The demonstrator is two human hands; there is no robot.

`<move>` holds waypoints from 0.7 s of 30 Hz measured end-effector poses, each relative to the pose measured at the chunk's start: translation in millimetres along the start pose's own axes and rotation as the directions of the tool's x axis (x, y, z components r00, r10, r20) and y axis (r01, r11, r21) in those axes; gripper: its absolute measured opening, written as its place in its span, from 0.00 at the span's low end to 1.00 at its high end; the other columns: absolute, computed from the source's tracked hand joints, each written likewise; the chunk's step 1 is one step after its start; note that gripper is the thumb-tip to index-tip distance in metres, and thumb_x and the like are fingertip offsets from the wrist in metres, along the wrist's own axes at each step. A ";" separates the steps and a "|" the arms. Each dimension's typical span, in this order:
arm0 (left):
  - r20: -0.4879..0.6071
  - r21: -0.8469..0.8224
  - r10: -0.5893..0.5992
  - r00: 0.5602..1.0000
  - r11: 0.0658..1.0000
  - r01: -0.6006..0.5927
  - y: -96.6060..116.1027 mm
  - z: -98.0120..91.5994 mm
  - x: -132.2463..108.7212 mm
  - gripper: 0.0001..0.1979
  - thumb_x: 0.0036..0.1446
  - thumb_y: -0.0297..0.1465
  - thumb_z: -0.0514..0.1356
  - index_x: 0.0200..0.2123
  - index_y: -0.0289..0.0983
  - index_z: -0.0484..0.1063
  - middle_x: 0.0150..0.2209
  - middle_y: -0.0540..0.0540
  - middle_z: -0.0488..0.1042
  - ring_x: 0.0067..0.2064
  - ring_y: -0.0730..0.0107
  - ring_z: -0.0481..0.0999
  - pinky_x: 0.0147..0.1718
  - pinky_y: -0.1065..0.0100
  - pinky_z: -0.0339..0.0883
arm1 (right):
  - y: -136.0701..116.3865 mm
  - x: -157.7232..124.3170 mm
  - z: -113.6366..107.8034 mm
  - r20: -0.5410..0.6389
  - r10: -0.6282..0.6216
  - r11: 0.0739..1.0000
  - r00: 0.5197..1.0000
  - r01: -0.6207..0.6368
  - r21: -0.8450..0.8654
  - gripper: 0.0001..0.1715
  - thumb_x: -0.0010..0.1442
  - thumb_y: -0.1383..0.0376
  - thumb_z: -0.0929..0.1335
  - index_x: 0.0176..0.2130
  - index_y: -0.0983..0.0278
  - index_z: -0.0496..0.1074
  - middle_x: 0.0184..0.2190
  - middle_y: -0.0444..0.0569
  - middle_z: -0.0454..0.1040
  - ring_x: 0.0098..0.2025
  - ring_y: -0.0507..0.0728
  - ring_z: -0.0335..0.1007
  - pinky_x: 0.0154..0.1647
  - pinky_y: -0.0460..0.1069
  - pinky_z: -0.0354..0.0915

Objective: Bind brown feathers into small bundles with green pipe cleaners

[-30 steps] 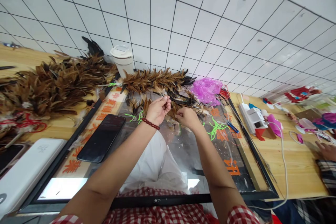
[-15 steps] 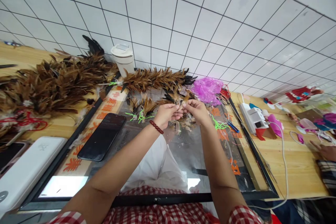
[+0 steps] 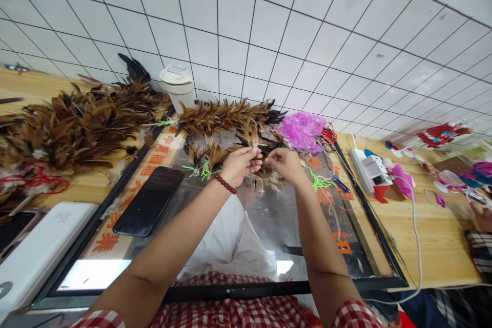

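Observation:
My left hand [image 3: 240, 163], with a dark red bead bracelet at the wrist, pinches a small bunch of brown feathers [image 3: 249, 137] that stands up from its fingertips. My right hand [image 3: 283, 163] is just to its right, fingers curled and pinched over loose feathers [image 3: 269, 176] on the glass panel [image 3: 265, 225]. A long bundle of brown feathers [image 3: 225, 115] lies behind both hands. Green ties [image 3: 320, 182] lie on the glass beside my right hand, and more green ties [image 3: 200, 170] lie left of my left hand.
A big heap of brown feathers [image 3: 73, 128] covers the wooden table at the left. A black phone [image 3: 149, 201], a white power bank [image 3: 36, 252], a white lidded cup [image 3: 179, 87], pink plastic [image 3: 302, 130] and a white power strip [image 3: 367, 169] lie around. Another person's hand [image 3: 482, 214] shows at the far right.
My hands came together over the loose feathers, then drew slightly apart. The small feather bunch now stands up from my left fingers. The other person's hand has drawn back to the right.

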State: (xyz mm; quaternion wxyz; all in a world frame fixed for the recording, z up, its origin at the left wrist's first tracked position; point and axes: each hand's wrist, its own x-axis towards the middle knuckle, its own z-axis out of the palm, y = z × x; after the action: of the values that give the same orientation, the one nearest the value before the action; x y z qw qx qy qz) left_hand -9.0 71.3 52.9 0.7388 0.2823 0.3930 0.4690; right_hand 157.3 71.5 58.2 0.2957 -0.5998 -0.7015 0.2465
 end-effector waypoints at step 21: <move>-0.106 -0.075 0.015 0.994 0.997 -0.023 -8.6 1.6 4.7 0.05 0.55 0.26 0.61 0.30 0.28 0.73 0.27 0.43 0.76 0.27 0.74 0.77 0.30 0.71 0.72 | 2.9 4.8 3.0 0.090 0.112 0.738 0.990 -0.143 0.660 0.17 0.44 0.57 0.75 0.23 0.64 0.67 0.18 0.40 0.68 0.21 0.47 0.59 0.23 0.44 0.55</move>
State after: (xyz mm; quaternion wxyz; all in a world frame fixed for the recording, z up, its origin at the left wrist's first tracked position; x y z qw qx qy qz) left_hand -2.4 72.1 45.5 0.7229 0.2323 0.4107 0.5048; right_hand 156.6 76.7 54.6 0.4564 -0.4964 -0.5315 0.5126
